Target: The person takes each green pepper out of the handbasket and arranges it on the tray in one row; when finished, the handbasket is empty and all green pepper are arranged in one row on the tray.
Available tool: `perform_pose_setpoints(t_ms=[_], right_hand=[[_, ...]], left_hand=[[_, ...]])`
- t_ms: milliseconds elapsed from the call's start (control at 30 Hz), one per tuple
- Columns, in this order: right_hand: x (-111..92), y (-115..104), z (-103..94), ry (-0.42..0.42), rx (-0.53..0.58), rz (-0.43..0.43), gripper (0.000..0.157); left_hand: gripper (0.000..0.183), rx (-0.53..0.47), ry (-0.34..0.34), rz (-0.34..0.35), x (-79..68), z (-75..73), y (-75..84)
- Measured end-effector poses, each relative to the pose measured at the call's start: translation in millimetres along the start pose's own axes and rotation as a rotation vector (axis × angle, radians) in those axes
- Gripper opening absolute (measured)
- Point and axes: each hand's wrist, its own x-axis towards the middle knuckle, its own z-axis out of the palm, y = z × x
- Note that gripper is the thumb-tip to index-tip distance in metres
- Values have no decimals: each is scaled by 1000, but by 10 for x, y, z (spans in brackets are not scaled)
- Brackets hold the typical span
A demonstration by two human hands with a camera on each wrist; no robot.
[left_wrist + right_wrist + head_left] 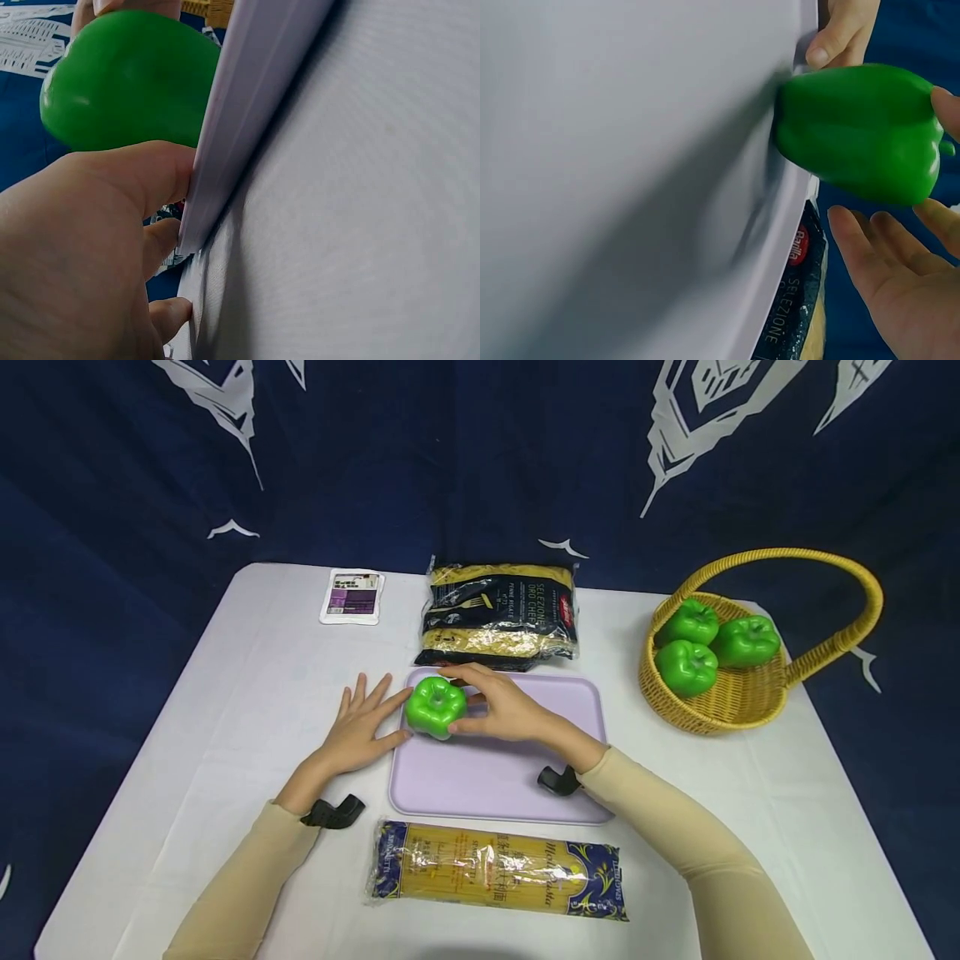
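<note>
A green bell pepper (436, 707) stands upright, stem up, at the left end of the lilac tray (480, 781). My right hand (504, 703) reaches across the tray from the right and pinches the pepper near its top; in the right wrist view its thumb (948, 112) is on one side and the index finger on the other. With fingers spread, my left hand (362, 727) lies on the table left of the tray. Its fingertips rest at the tray's left edge, close beside the pepper (135, 82), as the left wrist view shows.
Behind the tray lies a bag of penne (498, 614), with a small white packet (352, 597) to its left. A spaghetti pack (498, 870) lies in front. At the right, a wicker basket (757, 697) with a tall handle holds three green peppers (686, 668).
</note>
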Motion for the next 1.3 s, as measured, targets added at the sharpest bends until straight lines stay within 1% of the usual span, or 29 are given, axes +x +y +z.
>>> perform_pose_setpoints(t_ms=[233,433,633,800,1033,1167,1300], right_hand=[[-73,-23,-64,14,24,26,78],[-192,-50,-169,53,-36,39,76],[-391,-126,-320,111,-63,21,72],[-600,-165,-463,199,-123,-6,71],[-848,-160,-667,323,-125,-46,71],[-1023,-126,-819,408,-147,-18,71],[-1244,-28,-1000,531,-161,15,70]], left_hand=[[68,0,-4,-1,-5,2,7],[69,10,-18,-8,-2,6,-7],[70,1,-23,-13,-18,-14,-3],[70,-14,-25,-7,-39,-27,7],[70,-15,-11,-10,-51,-12,-14],[70,-24,-5,-3,-46,4,-16],[70,-26,-2,-1,-46,7,-15]])
